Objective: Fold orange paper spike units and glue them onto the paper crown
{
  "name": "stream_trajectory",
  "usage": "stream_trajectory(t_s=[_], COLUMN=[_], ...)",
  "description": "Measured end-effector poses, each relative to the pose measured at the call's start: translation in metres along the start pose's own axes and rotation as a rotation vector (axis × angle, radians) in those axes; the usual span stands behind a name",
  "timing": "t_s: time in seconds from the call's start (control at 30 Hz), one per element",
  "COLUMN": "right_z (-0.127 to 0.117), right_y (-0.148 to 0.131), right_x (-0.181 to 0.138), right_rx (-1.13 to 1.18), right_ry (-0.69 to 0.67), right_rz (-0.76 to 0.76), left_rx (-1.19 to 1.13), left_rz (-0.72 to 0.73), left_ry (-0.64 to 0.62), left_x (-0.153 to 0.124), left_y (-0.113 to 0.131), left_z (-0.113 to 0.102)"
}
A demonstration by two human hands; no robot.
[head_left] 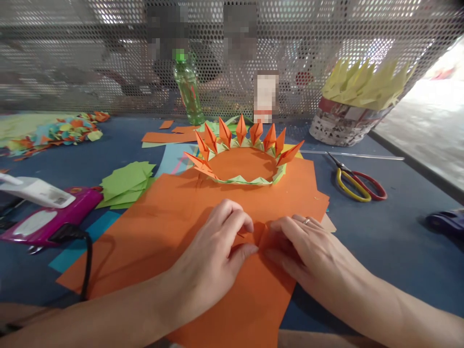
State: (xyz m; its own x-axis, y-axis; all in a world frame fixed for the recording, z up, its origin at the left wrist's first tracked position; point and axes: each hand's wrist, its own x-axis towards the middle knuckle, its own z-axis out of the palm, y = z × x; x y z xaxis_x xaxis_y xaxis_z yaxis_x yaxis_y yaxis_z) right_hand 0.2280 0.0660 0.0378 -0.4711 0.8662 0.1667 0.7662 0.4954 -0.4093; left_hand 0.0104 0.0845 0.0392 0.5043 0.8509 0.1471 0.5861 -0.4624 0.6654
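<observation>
Between my hands is a small folded piece of orange paper [258, 235], partly hidden by my fingers and hard to tell from the orange sheets [174, 212] below. My left hand [226, 241] has its thumb and fingers curled in a pinch at the piece's left side. My right hand [304, 241], with a ring on one finger, closes on its right side. Just beyond them, a ring of folded green paper [250, 181] lies on the orange sheets, with several pointed orange paper petals [241, 130] standing around its far side and ends.
Red-and-yellow scissors [357, 183] lie at right, near a newsprint basket [337, 121] with yellow points. Green squares [126, 181], a magenta power strip [50, 217] and its black cable [88, 261] are at left. A green bottle [190, 92] stands before the perforated metal screen [108, 63].
</observation>
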Motion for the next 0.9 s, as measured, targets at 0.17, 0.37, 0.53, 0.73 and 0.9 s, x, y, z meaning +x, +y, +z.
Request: stream_trajectory(t_s=[0.17,0.37,0.53,0.73,0.9], right_z=[0.0,-0.001,-0.001,-0.002,-0.002], right_y=[0.0,0.0,0.0,0.001,0.002], right_x=[0.001,0.003,0.002,0.002,0.001], right_rx=[0.019,0.08,0.071,0.052,0.054], right_ry=[-0.018,-0.013,-0.029,-0.034,-0.048], right_rz=[0.009,0.013,0.021,0.021,0.013], left_rx=[0.125,0.183,0.194,0.167,0.02], left_rz=[0.015,0.022,0.013,0.014,0.024], left_ry=[0.058,0.066,0.052,-0.052,-0.042], left_x=[-0.001,-0.004,-0.007,-0.007,-0.006], left_y=[-0.003,-0.008,-0.014,-0.019,-0.018], left_z=[-0.001,-0.003,-0.009,-0.021,-0.028])
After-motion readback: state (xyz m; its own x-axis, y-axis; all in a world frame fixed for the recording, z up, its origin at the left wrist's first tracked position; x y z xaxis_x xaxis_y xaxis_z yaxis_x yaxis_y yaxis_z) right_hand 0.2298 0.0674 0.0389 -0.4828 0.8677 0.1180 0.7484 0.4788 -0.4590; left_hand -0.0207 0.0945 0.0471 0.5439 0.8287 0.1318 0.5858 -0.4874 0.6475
